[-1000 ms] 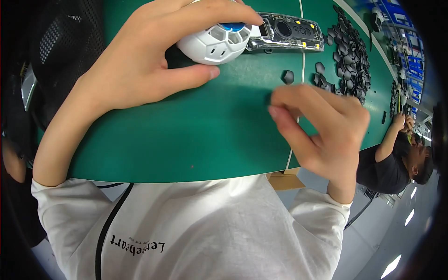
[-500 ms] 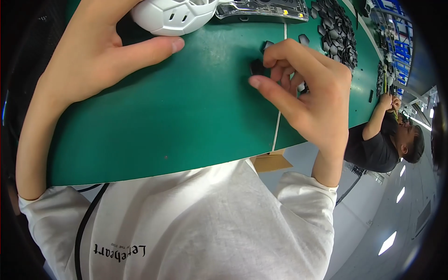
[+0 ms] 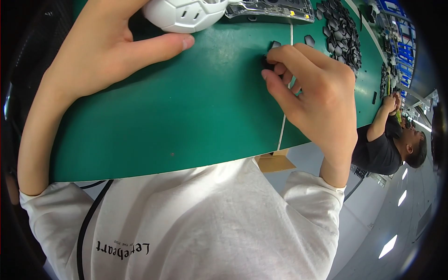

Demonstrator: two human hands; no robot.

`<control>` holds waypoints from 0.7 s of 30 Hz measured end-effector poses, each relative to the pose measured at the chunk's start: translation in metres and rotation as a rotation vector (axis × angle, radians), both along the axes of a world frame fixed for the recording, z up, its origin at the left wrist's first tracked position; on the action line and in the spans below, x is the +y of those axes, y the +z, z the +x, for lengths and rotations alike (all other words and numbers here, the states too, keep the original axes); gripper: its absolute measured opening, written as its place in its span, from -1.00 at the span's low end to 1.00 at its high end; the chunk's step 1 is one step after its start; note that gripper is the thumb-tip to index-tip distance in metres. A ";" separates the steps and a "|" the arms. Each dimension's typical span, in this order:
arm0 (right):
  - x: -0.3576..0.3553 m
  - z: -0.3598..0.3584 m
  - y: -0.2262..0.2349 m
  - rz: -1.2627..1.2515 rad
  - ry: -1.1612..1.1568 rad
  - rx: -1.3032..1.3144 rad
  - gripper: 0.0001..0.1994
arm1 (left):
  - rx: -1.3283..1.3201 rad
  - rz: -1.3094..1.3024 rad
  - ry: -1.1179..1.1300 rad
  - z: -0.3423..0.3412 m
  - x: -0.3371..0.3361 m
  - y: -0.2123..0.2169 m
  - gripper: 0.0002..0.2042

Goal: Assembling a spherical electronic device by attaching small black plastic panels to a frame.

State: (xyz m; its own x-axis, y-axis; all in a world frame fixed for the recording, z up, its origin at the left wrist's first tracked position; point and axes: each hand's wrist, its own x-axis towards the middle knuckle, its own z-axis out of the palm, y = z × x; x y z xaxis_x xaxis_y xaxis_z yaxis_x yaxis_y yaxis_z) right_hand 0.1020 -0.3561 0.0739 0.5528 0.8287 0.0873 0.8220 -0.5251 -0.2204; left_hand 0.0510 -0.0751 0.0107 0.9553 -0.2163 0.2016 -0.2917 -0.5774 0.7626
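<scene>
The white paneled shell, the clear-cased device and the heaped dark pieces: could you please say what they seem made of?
White paneled shell: probably hard plastic, satin; soft highlights on molded facets.
Clear-cased device: seemingly glossy transparent plastic; yellow spots show through.
Dark pieces: likely semi-gloss plastic, perhaps rubber; flat faces catch light.

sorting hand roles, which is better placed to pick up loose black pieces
Probably the right hand: a black piece lies right beside it, with the black pile nearby. The left hand is farther off, by the white shell.
</scene>
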 end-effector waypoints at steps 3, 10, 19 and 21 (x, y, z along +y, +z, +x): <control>0.004 0.002 0.001 -0.006 0.020 -0.108 -0.80 | -0.025 -0.009 -0.017 0.002 -0.003 0.002 -0.42; 0.047 0.024 -0.016 0.601 0.169 0.056 -0.80 | -0.093 0.068 -0.130 0.013 -0.016 0.022 -0.40; 0.053 0.028 -0.033 0.851 0.043 0.189 -0.78 | -0.031 0.042 -0.058 0.021 -0.030 0.035 -0.42; 0.050 0.026 -0.033 0.871 -0.010 0.245 -0.77 | 0.005 -0.187 -0.018 0.023 -0.039 0.036 -0.53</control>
